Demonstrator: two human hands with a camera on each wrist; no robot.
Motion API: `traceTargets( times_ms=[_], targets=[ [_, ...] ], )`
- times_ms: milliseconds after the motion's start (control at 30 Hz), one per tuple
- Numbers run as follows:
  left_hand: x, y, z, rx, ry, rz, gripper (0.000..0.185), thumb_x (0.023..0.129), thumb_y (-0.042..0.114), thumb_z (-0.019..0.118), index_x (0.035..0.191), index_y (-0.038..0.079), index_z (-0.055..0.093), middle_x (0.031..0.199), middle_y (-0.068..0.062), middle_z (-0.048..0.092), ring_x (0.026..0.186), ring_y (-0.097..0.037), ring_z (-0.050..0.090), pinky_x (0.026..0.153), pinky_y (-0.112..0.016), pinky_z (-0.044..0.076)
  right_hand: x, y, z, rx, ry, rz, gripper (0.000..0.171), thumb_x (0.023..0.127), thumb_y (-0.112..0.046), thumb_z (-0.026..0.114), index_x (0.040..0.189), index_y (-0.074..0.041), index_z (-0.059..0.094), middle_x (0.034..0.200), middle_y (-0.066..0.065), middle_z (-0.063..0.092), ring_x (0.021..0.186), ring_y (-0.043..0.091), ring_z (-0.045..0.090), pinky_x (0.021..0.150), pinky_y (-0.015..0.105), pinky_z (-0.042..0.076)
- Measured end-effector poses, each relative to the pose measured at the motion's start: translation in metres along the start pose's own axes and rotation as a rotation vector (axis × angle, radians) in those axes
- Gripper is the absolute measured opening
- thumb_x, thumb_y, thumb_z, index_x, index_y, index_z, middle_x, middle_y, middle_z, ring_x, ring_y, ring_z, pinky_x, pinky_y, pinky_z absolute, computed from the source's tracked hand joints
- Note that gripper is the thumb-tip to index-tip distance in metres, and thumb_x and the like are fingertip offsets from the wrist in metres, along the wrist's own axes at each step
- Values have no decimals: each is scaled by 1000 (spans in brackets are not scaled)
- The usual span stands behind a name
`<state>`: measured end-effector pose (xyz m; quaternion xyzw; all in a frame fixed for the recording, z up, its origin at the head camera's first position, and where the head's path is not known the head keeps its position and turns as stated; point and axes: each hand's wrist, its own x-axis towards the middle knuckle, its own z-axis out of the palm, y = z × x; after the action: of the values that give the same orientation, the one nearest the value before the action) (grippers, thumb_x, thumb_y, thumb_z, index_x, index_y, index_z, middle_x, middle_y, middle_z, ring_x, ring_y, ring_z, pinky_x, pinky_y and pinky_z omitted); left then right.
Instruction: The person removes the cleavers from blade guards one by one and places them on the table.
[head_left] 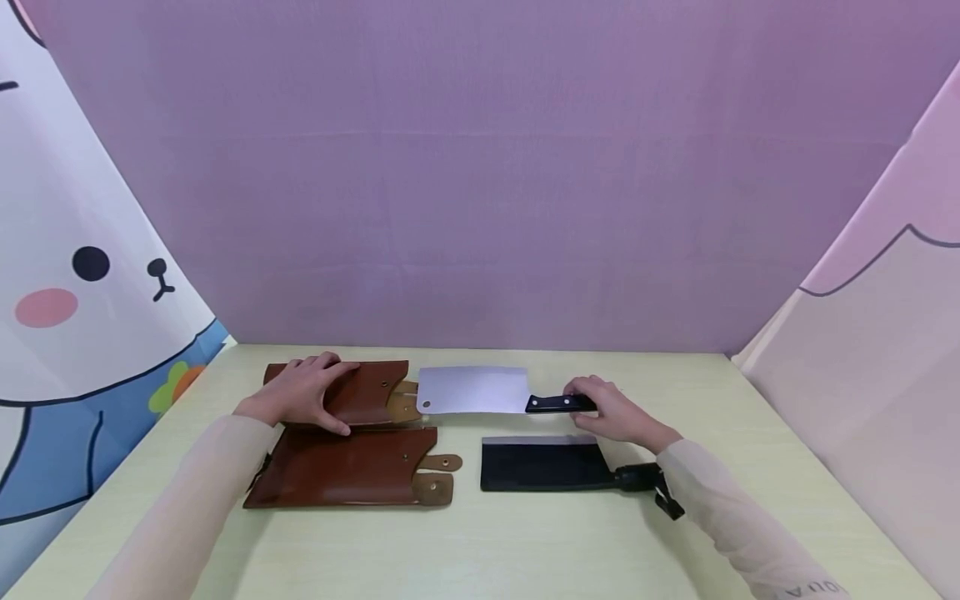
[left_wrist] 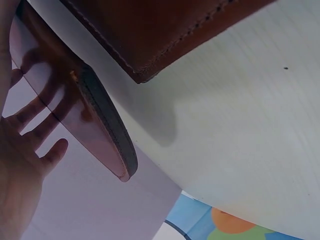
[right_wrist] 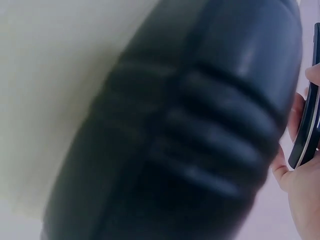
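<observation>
Bare tabletop [head_left: 525, 550] lies open along the near edge and far right. Two brown sheaths [head_left: 352, 467] fill the left-centre; a black cleaver [head_left: 543, 465] and a silver cleaver [head_left: 472, 390] block the middle.

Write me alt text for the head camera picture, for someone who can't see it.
A person's right hand grips the black handle of a silver cleaver lying on a pale table, its blade tip at the mouth of a brown leather sheath that the left hand presses flat. Nearer lie a second brown sheath and a black cleaver.
</observation>
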<state>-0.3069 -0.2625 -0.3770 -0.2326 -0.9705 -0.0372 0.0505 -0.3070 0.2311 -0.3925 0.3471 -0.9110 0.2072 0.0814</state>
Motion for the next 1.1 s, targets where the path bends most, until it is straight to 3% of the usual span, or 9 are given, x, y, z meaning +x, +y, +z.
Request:
traceTargets(
  times_ms=[500,1100],
  targets=[
    [1,-1,2,13,-12,-8,105,54,69,71,139,15,39,129,-17,44,115,-38,45,93,-61,32,-12,13,-5,2,43,-18,25,77,-6,66,101,-6,58,93,2,63,85,15,51,77,38,44],
    [14,8,7,-10,19,9,106,54,69,72,138,14,40,127,-16,44,111,-37,48,91,-59,34,-30,30,-11,-16,71,-1,24,76,-6,66,99,-7,59,90,-3,62,83,14,53,74,36,45]
  ],
)
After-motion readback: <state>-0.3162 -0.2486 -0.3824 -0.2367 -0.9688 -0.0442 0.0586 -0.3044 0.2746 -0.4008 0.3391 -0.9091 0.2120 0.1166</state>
